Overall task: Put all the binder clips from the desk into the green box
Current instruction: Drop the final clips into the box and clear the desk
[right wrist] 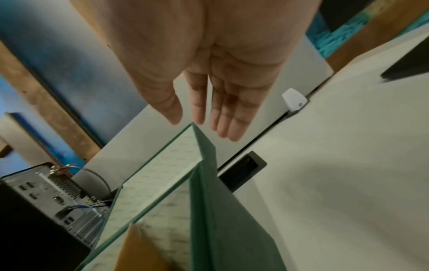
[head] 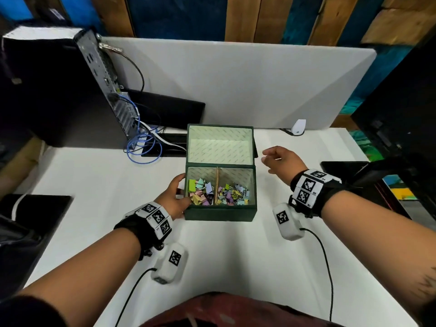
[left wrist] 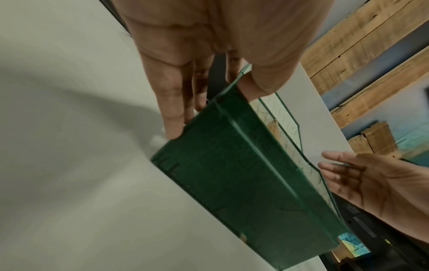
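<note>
The green box (head: pixel 219 212) stands open on the white desk (head: pixel 236 256), its lid (head: pixel 219 145) upright at the back. A cardboard divider splits it in two, and several pastel binder clips (head: pixel 219 193) lie in both halves. My left hand (head: pixel 175 194) holds the box's left wall. In the left wrist view its thumb lies over the rim and its fingers (left wrist: pixel 174 110) run down the outside of the box (left wrist: pixel 232 174). My right hand (head: pixel 280 159) hovers with relaxed, straight fingers (right wrist: pixel 223 113) just right of the lid's edge (right wrist: pixel 204 146), holding nothing.
A black computer tower (head: pixel 59 90) with blue cables (head: pixel 144 147) stands at the back left. A grey divider panel (head: pixel 236 79) closes the desk's far side, with a small white device (head: pixel 298 127) at its foot. A dark flat object (head: pixel 349 171) lies at the right.
</note>
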The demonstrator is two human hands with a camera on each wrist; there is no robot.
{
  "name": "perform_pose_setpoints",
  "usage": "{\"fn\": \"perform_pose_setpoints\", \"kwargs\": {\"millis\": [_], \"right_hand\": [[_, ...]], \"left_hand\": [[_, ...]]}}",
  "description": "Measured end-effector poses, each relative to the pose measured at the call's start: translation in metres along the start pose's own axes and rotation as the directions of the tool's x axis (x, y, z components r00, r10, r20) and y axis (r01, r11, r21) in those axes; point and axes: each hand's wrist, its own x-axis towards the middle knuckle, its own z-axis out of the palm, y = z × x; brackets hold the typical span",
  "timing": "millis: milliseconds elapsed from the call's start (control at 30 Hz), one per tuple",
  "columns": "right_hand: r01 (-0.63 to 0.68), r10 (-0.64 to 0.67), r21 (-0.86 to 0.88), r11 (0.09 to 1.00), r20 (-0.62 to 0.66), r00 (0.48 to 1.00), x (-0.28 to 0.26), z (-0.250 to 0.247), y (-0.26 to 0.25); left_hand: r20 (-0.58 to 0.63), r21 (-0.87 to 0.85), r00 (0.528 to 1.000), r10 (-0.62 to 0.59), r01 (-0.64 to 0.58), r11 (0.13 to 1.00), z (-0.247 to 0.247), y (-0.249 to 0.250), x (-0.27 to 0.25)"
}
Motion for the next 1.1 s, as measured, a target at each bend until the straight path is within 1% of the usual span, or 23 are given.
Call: {"fn": "perform_pose_setpoints", "kwargs": {"millis": [67, 133, 200, 267, 333, 400, 500, 567, 633, 700, 767, 833, 900, 933, 1000, 1100], "right_hand": [[-0.117, 0.113, 0.031, 0.993, 0.118, 0.987, 0.005, -0.004, 0.002], [-0.223, 0.208, 0.037, 0.974, 0.245, 0.947, 0.007, -0.001, 0.0], [-0.283, 0.261, 0.028, 0.959, 0.311, 0.914, 0.007, 0.005, -0.007], [-0.316, 0.274, 0.074, 0.946, 0.336, 0.901, 0.008, 0.013, -0.015], [-0.349, 0.275, 0.182, 0.919, 0.338, 0.9, 0.012, 0.019, -0.024], [-0.378, 0.275, 0.328, 0.866, 0.319, 0.907, 0.016, 0.022, -0.032], [-0.401, 0.299, 0.474, 0.784, 0.277, 0.913, 0.017, 0.022, -0.043], [-0.357, 0.269, 0.483, 0.799, 0.243, 0.932, 0.015, 0.02, -0.049], [-0.291, 0.253, 0.488, 0.823, 0.145, 0.957, 0.02, 0.015, -0.05], [-0.164, 0.142, 0.498, 0.852, 0.081, 0.987, 0.019, 0.006, -0.053], [-0.06, 0.015, 0.482, 0.874, 0.097, 0.995, 0.009, -0.003, -0.055], [0.036, -0.078, 0.37, 0.928, 0.098, 0.992, -0.004, -0.008, -0.049], [0.127, -0.162, 0.23, 0.965, 0.142, 0.976, -0.018, -0.007, -0.034], [0.144, -0.17, 0.148, 0.979, 0.187, 0.968, -0.023, -0.005, -0.025], [0.155, -0.144, -0.022, 0.988, 0.257, 0.956, -0.035, 0.002, -0.009], [0.228, -0.163, -0.184, 0.956, 0.313, 0.936, -0.05, 0.015, 0.007]], "left_hand": [[0.002, -0.012, 1.0, 0.005, -0.005, 1.0, 0.0, 0.0, -0.003], [0.003, -0.012, 1.0, 0.009, -0.009, 1.0, 0.0, 0.0, -0.007], [0.005, -0.012, 1.0, 0.007, -0.007, 1.0, -0.001, 0.001, -0.011], [0.008, -0.022, 1.0, 0.01, -0.01, 1.0, -0.001, 0.001, -0.015], [0.019, -0.028, 1.0, 0.012, -0.011, 1.0, -0.002, -0.001, -0.017], [0.031, -0.027, 0.999, 0.012, -0.011, 1.0, -0.003, -0.001, -0.02], [0.06, -0.061, 0.998, 0.007, -0.003, 0.998, -0.005, 0.001, -0.023], [0.073, -0.086, 0.997, 0.016, -0.01, 0.996, -0.007, 0.001, -0.026], [0.057, -0.096, 0.998, 0.013, -0.007, 0.995, -0.011, -0.001, -0.028], [0.015, -0.163, 1.0, -0.027, 0.029, 0.986, -0.016, -0.002, -0.027], [-0.028, -0.311, 0.994, -0.106, 0.092, 0.946, -0.024, 0.0, -0.024], [-0.029, -0.455, 0.985, -0.167, 0.136, 0.88, -0.031, 0.003, -0.022], [-0.012, -0.514, 0.982, -0.189, 0.157, 0.843, -0.035, 0.006, -0.02], [0.0, -0.512, 0.981, -0.193, 0.166, 0.843, -0.035, 0.008, -0.02], [0.03, -0.485, 0.978, -0.205, 0.194, 0.853, -0.031, 0.013, -0.018], [0.071, -0.444, 0.976, -0.204, 0.215, 0.87, -0.024, 0.024, -0.018]]}}
